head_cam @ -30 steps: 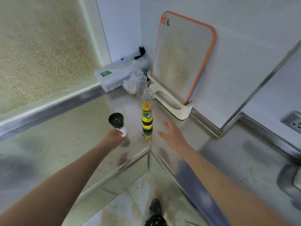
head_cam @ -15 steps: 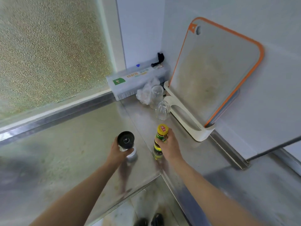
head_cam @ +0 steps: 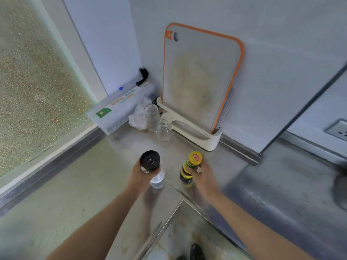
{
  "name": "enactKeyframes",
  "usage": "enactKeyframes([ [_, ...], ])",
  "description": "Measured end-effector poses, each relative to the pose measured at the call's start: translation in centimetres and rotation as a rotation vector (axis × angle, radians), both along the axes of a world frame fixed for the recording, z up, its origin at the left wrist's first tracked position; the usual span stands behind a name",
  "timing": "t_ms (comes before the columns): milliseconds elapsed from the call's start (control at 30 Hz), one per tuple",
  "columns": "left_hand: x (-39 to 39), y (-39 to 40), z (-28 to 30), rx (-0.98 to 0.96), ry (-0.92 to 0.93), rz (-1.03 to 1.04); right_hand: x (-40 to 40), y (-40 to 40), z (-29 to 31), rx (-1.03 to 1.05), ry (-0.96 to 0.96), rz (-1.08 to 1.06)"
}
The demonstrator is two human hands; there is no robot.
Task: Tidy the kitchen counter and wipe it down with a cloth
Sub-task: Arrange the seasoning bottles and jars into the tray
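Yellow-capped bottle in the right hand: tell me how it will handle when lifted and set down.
The bottle is tall and narrow, so it probably tips easily. Its dark contents look nearly full, so likely heavy for its size. The right hand wraps its middle, which should steady it on the steel counter.

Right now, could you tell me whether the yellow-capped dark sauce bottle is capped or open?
Capped. The yellow-capped dark sauce bottle still wears its yellow cap, label facing up, while the right hand grips its body.

I see open steel counter (head_cam: 62, 199) on the left and on the right. In the corner two clear glasses (head_cam: 163, 130), a crumpled bag (head_cam: 138, 117) and the cutting-board rack (head_cam: 203, 136) block my way.
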State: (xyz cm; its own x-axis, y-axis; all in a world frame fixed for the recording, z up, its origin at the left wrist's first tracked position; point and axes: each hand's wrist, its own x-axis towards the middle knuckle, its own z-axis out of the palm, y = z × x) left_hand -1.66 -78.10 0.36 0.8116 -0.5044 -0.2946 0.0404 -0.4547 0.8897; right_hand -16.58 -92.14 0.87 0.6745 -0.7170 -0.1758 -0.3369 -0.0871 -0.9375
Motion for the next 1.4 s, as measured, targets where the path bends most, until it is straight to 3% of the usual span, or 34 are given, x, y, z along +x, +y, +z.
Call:
enactKeyframes([
  [333,-7.9,-10.6,2.0,0.009,-0.024,-0.454,-13.6,-2.3,1.7,0.018,-0.02,-0.426],
  [500,-14.5,-15.6,3.0,-0.046,0.062,-0.709,-21.1,-2.9,3.2,0.003,-0.026,-0.67],
  [767,-27.2,-22.4,3.3,-0.051,0.014,-0.985,-33.6,-4.7,3.6,-0.049,0.085,-0.986],
  [1067,-38.7,-30.7,4.3,-0.095,0.008,-0.98,-47.2,-10.2,2.7,-0.084,0.213,-1.124],
  [1400,-46.1,-38.2,4.5,-0.098,-0.005,-0.774,-54.5,-17.0,1.8,-0.108,0.219,-0.975],
])
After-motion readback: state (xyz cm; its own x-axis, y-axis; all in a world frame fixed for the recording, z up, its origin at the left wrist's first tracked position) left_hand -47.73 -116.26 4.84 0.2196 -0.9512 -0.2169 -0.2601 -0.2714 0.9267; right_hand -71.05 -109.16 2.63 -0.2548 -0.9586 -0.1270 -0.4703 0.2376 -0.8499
